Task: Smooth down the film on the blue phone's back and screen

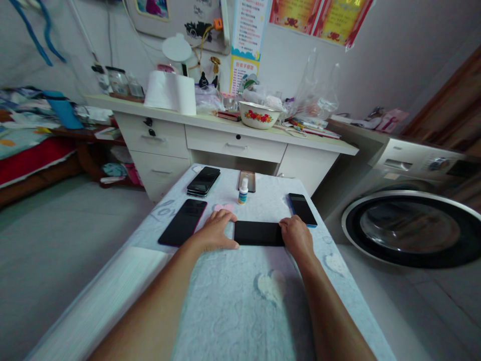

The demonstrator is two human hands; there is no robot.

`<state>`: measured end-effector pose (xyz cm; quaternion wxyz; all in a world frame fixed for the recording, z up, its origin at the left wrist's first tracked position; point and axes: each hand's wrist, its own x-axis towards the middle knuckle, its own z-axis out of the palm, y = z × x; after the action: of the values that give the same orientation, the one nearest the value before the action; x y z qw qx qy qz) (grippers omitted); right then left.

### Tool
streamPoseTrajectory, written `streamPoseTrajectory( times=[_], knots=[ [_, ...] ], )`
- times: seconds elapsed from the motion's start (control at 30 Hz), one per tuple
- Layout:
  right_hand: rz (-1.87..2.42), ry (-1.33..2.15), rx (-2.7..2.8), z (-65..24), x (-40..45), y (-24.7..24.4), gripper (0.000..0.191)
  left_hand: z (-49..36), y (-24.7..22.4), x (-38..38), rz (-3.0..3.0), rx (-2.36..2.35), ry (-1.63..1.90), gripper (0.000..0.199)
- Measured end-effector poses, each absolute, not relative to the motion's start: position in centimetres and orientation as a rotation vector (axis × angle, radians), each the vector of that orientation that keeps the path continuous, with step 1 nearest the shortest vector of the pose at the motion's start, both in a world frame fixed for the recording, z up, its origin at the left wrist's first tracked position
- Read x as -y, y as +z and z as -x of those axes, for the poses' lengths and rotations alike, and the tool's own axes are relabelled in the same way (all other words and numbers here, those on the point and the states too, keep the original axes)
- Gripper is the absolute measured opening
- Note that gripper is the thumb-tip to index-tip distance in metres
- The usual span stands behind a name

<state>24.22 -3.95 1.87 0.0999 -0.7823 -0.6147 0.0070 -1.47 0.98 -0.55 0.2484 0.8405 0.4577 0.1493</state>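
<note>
A black smartphone [258, 233] lies sideways on the cloth-covered table, screen up. My right hand [297, 235] is closed on its right end, fingers curled over the edge. At the left end my left hand [216, 231] has thumb and fingers spread apart, with the tips near the phone's two left corners; I cannot tell whether they touch it. Just left of that hand rests a dark tablet-like phone [183, 222] with a reddish edge. Beyond the phone stands a small white spray bottle [243, 191] with a blue and yellow label.
A stack of phones [204, 181] sits at the far left of the table [233, 311], a phone case [252, 182] at its far edge, and a blue-edged phone [302, 209] at the right. Behind are a white desk [233, 145] and, rightward, a washing machine [406, 165].
</note>
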Motion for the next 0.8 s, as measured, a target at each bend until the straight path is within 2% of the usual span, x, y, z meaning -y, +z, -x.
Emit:
streamPoseTrajectory(
  times=[0.43, 0.8],
  knots=[
    [2.370, -0.007, 1.842, -23.9, 4.1, 2.2, 0.030, 1.4, -0.3, -0.9, -2.276, -1.248, 0.411, 0.063],
    [2.246, 0.026, 1.910, -22.8, 4.0, 2.0, 0.030, 1.3, -0.5, -1.0, -2.297, -1.240, 0.413, 0.066]
  ],
)
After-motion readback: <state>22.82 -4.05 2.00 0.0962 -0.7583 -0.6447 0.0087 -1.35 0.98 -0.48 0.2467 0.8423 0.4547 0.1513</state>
